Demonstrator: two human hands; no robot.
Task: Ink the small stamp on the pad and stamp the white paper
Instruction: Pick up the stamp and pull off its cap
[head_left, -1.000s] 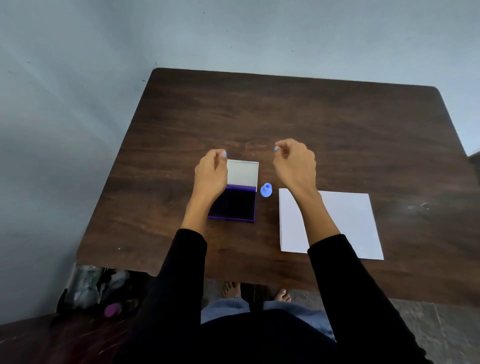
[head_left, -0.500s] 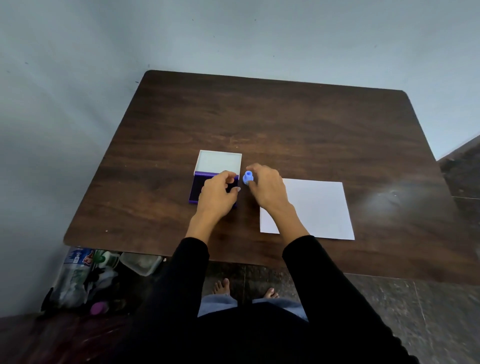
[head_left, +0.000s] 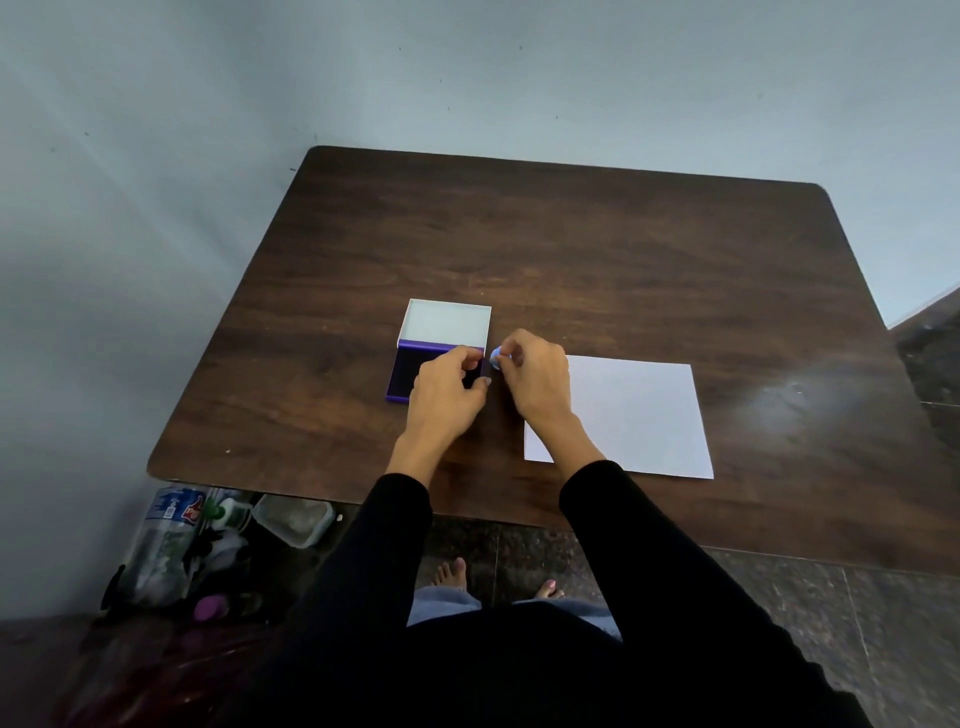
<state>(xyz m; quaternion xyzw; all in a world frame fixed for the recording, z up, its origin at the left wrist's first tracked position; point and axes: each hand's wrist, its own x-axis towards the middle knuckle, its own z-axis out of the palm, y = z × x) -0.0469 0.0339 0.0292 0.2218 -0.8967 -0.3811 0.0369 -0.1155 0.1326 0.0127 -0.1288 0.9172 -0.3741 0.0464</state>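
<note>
Dark wood-grain surface (head_left: 571, 249) set against a pale grey wall; clutter of bottles (head_left: 171, 540) on the floor below its left corner. Ink pad (head_left: 410, 371) lies open near centre, white lid tipped back, dark pad face exposed. Left hand (head_left: 447, 395) rests on the pad's right part, fingers curled at its edge, apparently steadying the case; whether it truly grips cannot be told. Right hand (head_left: 535, 379) pinches the small stamp (head_left: 495, 357), a blue knob just beside the pad's right edge, fingertips closed round it. White paper (head_left: 634, 415) lies flat to the right, unmarked as far as visible. Judged step: stamp pickup, inking not yet done. Next move calls for carrying the stamp leftward over the pad face and pressing down squarely.
</note>
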